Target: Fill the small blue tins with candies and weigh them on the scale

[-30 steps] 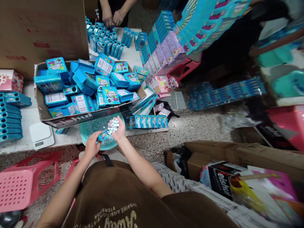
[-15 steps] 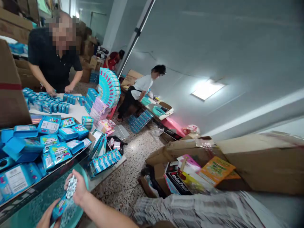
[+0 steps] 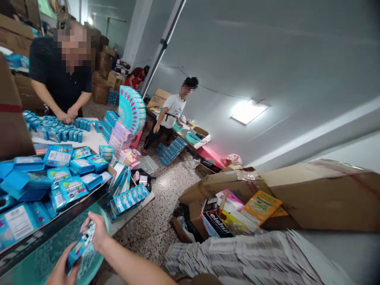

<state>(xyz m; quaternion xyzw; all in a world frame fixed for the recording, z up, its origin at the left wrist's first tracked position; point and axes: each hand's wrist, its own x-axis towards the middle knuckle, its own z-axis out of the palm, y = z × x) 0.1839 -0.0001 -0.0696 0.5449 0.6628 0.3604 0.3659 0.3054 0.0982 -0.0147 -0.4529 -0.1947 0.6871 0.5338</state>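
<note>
Low on the left of the head view, my left hand [image 3: 61, 264] grips a small blue candy box [image 3: 77, 250], tilted, with its upper end toward my other hand. My right hand [image 3: 100, 232] is cupped at that end, fingers curled round small white round candies [image 3: 91, 228]. Fewer candies show in the palm now; how many are inside the box is hidden. Beneath both hands is a turquoise basin [image 3: 104, 220] with many loose white candies in it.
A carton [image 3: 112, 174] piled with blue boxes [image 3: 73, 189] borders the basin. Across the table a person in black [image 3: 63, 75] handles similar boxes; a person in white [image 3: 175, 109] stands farther back. Paper stacks [image 3: 231, 253] and cartons [image 3: 320, 194] fill the right side.
Candies have left my right palm at the box's opening. The whole view has shifted slightly. The person in black has brought both hands together; the person in white has turned and straightened somewhat.
</note>
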